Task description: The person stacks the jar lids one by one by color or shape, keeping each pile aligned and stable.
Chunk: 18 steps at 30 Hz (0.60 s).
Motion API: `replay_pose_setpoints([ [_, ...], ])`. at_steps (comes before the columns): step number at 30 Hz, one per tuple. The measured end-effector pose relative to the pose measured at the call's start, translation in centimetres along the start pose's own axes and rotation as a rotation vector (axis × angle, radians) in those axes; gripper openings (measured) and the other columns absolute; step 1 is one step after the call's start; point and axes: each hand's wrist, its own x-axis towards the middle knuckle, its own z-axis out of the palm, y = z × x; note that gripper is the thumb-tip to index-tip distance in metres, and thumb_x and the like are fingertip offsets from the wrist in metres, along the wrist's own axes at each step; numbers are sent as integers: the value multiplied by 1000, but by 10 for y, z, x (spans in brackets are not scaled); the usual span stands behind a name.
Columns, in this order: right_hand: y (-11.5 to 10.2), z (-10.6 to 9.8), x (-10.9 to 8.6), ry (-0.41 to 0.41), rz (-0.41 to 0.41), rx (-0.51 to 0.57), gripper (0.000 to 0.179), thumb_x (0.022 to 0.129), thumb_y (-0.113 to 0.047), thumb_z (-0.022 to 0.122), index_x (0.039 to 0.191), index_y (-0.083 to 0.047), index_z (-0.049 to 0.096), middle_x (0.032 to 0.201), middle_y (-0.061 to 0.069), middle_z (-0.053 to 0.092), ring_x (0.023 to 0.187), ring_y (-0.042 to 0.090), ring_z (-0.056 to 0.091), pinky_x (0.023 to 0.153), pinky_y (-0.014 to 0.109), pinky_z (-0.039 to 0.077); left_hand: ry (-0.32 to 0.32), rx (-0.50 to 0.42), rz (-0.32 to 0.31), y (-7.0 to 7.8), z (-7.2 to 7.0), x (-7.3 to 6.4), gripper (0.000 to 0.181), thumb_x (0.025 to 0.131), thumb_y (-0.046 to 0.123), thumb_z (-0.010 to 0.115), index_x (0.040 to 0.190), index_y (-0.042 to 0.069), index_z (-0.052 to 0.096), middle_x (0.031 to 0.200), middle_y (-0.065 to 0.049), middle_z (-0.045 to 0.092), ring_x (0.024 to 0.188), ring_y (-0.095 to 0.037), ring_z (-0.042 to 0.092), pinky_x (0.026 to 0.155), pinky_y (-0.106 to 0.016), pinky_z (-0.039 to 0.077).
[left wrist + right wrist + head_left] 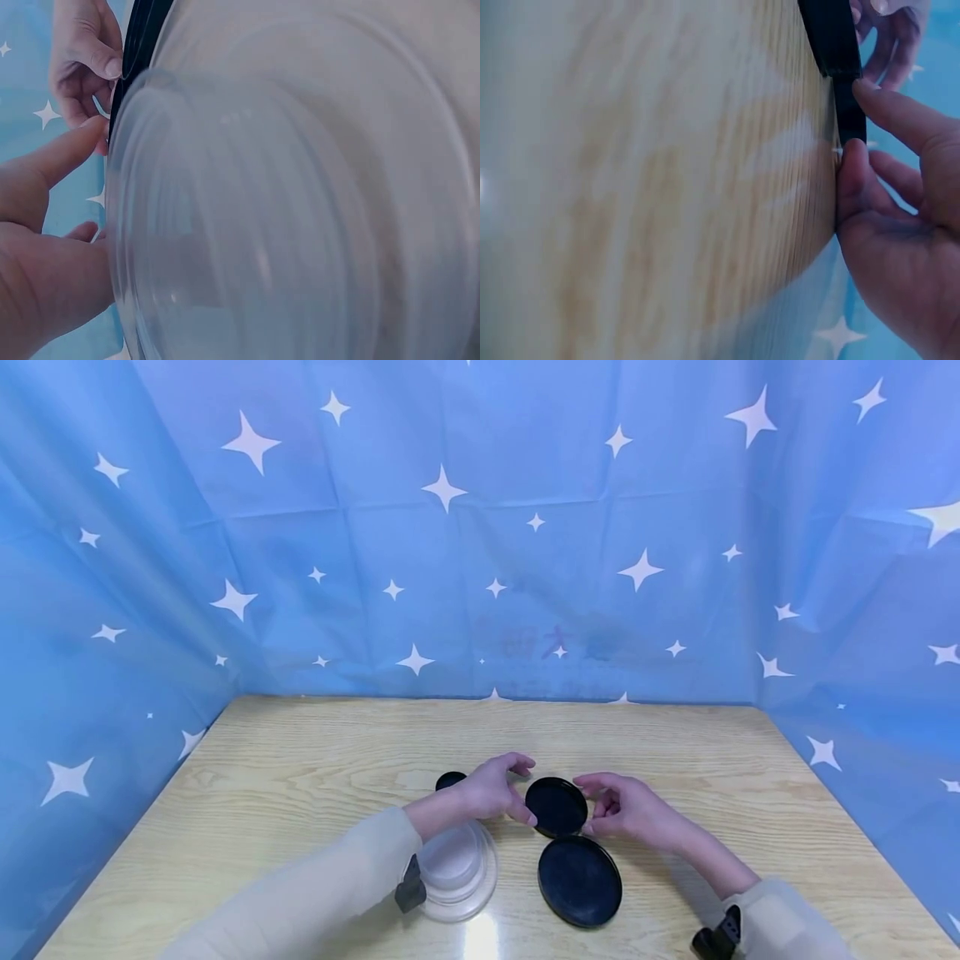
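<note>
Two black round shallow dishes lie at the middle of the table, nearly edge to edge. My right hand (630, 810) grips the right rim of the smaller dish (556, 807), its thumb and index finger at the edge and the other fingers curled. On the opposite side, my left hand (491, 789) has its thumb at the left rim while its fingers reach loosely past it. The larger dish (580, 882) sits nearer me. Under the left forearm stands a stack of clear round plastic pieces (457, 868), which fills much of the left wrist view.
A small black round piece (450, 780) shows behind the left wrist, partly hidden by it. The wood-grain table (315, 760) is bounded at the back and sides by a blue curtain (450, 568) with white stars.
</note>
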Motion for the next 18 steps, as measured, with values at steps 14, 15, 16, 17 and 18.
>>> replay_pose_setpoints([
  [14, -1, -1, 7, 1, -21, -25, 63, 87, -12, 83, 140, 7, 54, 113, 13, 63, 77, 17, 62, 64, 27, 51, 6, 46, 1, -2, 0, 7, 70, 70, -18, 80, 135, -2, 58, 124, -11, 57, 72, -18, 61, 65, -27, 51],
  [15, 0, -1, 8, 2, -20, -26, 63, 87, -12, 83, 139, 7, 55, 113, 13, 63, 77, 17, 62, 63, 27, 51, 9, 55, 2, -2, 0, 8, 69, 70, -18, 80, 134, -1, 59, 123, -11, 57, 72, -18, 61, 65, -27, 51],
  [16, 0, -1, 8, 1, -19, -28, 63, 86, -12, 83, 139, 7, 55, 112, 13, 64, 76, 17, 61, 63, 27, 51, 11, 69, 4, -2, 0, 8, 68, 70, -18, 81, 133, -1, 60, 122, -11, 58, 72, -18, 61, 65, -27, 51],
  [17, 0, -1, 9, 2, -19, -33, 63, 86, -12, 84, 139, 7, 55, 110, 13, 64, 76, 16, 61, 62, 27, 50, 14, 87, 6, -2, 0, 9, 67, 70, -17, 81, 132, -1, 61, 121, -11, 58, 71, -18, 61, 65, -27, 51],
  [18, 1, 0, 9, 2, -19, -38, 63, 86, -12, 84, 139, 7, 55, 108, 12, 64, 75, 16, 61, 61, 27, 49, 17, 102, 7, -2, -1, 9, 66, 70, -16, 82, 131, 0, 62, 120, -10, 59, 71, -18, 60, 65, -27, 51],
])
